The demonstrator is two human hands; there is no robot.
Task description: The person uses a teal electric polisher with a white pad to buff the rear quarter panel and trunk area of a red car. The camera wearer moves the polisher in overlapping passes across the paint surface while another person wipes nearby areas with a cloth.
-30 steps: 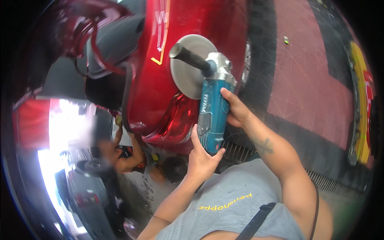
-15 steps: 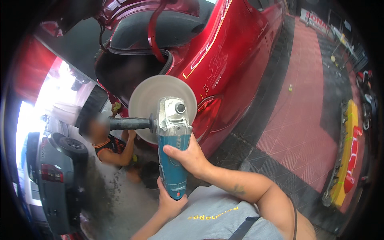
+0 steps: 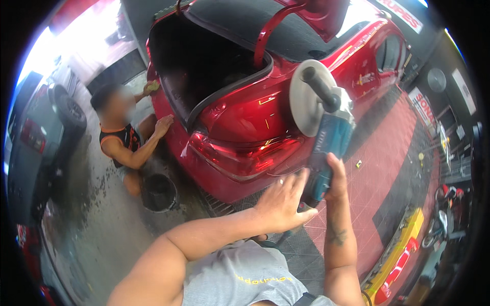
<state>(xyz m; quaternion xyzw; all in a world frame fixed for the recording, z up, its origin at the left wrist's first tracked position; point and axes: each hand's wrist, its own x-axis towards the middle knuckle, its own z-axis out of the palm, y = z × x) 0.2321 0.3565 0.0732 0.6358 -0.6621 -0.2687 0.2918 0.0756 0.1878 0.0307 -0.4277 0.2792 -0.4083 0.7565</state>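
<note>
A teal rotary polisher (image 3: 334, 135) with a round white pad (image 3: 302, 104) and a black side handle (image 3: 319, 87) is held up at the right, beside the rear corner of a red car (image 3: 240, 122). My right hand (image 3: 337, 181) is closed round the lower part of its body. At the tool's tail end, my left hand (image 3: 279, 200) has its fingers stretched out and thumb apart; whether it touches the tool I cannot tell. The pad appears edge-tilted in front of the car's side. Yellow tape marks (image 3: 266, 101) show on the paint.
A co-worker (image 3: 122, 135) crouches at the car's rear with a yellowish cloth on the bumper. A black bucket (image 3: 159, 193) stands near them. The trunk (image 3: 204, 66) is raised open. A yellow bumper part (image 3: 395, 250) lies on the right floor; a grey vehicle (image 3: 38, 137) stands left.
The polisher has swung to the right and tilted, held by my right hand. My left hand has loosened from its tail and spread its fingers. The view has turned, showing more of the car's rear.
</note>
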